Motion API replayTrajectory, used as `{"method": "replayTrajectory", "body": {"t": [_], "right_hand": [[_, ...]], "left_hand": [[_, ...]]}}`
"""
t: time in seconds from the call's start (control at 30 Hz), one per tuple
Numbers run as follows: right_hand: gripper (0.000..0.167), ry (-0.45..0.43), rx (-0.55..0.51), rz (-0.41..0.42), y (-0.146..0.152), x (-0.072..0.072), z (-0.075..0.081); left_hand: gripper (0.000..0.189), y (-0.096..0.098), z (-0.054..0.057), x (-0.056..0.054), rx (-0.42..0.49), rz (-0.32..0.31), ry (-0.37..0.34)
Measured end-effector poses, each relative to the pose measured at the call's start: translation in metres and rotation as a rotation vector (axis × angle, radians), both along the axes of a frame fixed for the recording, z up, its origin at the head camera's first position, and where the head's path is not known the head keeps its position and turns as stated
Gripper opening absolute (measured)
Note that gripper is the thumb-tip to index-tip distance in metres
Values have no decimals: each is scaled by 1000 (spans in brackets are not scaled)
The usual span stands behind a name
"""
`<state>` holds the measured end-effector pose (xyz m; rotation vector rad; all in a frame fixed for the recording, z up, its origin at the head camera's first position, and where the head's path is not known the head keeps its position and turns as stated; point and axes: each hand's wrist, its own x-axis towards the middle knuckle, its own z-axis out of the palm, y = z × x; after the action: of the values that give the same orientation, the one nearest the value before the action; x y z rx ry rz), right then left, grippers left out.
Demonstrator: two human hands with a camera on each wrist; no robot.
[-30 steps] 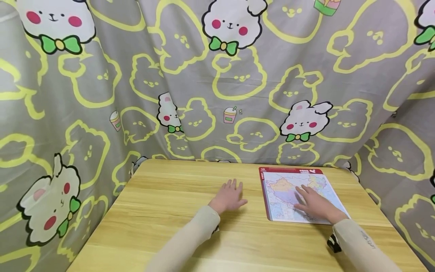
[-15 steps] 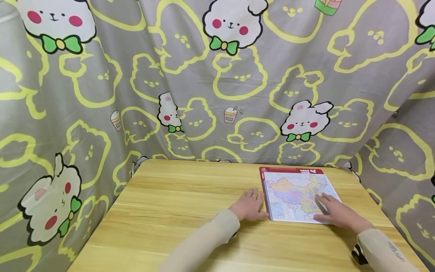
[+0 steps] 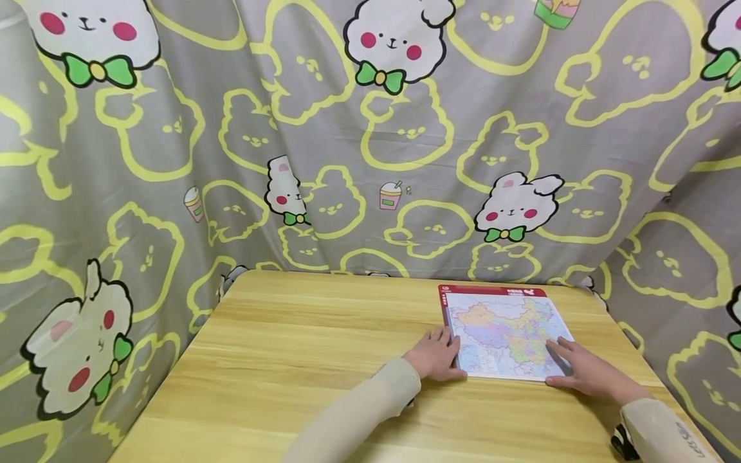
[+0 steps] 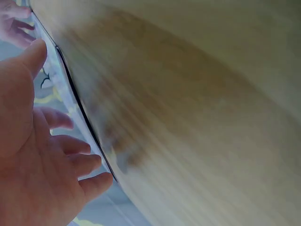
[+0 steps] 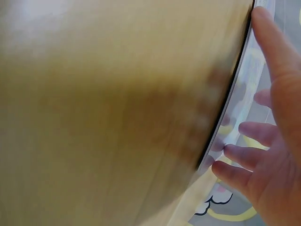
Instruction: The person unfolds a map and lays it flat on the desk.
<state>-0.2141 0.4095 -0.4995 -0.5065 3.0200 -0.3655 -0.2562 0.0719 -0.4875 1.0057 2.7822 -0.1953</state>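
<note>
A thin map board point(image 3: 498, 337) with a red header strip and a coloured map lies flat at the right of the table. At its lower left corner is my left hand point(image 3: 434, 354), fingers along the left edge and thumb at the front corner. My right hand point(image 3: 590, 370) is at the lower right corner, its fingers reaching over the right edge and its thumb by the front edge. Both hands have extended, slightly bent fingers. In the left wrist view, the fingertips point(image 4: 96, 184) are right at the board's dark edge; the right wrist view shows the other fingertips point(image 5: 223, 169) close to it.
The wooden table point(image 3: 289, 347) extends left and forward of the board. A grey curtain point(image 3: 417, 128) with yellow outlines and cartoon animal faces hangs behind the table and along both sides. Light sleeves point(image 3: 365, 405) cover both forearms.
My left hand has moved right to the board's left edge. My right hand has slid from the map's middle to its lower right corner. The board has stayed in place.
</note>
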Motion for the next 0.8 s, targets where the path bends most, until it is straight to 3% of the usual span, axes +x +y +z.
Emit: {"method": "replayTrajectory", "body": {"t": [0.47, 0.8], "right_hand": [[91, -37, 13, -60, 1, 3, -1], [90, -33, 11, -63, 2, 4, -2]], "left_hand": [[76, 9, -1, 1, -31, 28, -27], [78, 5, -2, -1, -14, 38, -54]]}}
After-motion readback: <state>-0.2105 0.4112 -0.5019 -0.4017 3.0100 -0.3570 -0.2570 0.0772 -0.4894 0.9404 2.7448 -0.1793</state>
